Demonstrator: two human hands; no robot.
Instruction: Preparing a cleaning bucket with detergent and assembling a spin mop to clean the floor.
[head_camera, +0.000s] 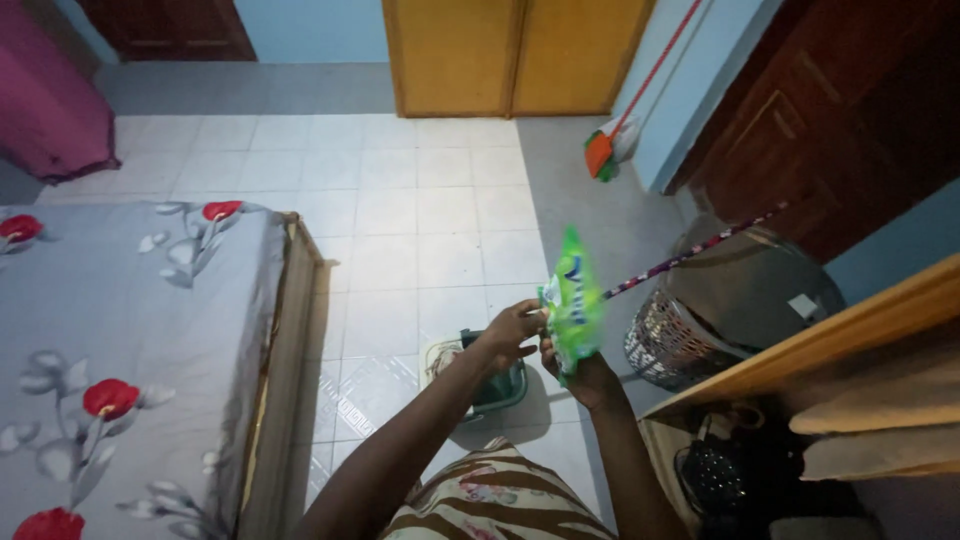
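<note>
A green plastic packet (574, 300) is held up over the tiled floor in the middle of the head view. My right hand (588, 376) grips its lower end from below. My left hand (512, 332) pinches its left edge near the top with thumb and fingers. Below both hands a dark green bucket (497, 390) stands on the floor, partly hidden by my left arm.
A bed (130, 350) with a grey sheet printed with red flowers fills the left. A woven basket (672, 342) and a patterned stick (690, 255) stand at right beside a wooden shelf (830, 335). A broom (608, 150) leans on the far wall by yellow doors (510, 55).
</note>
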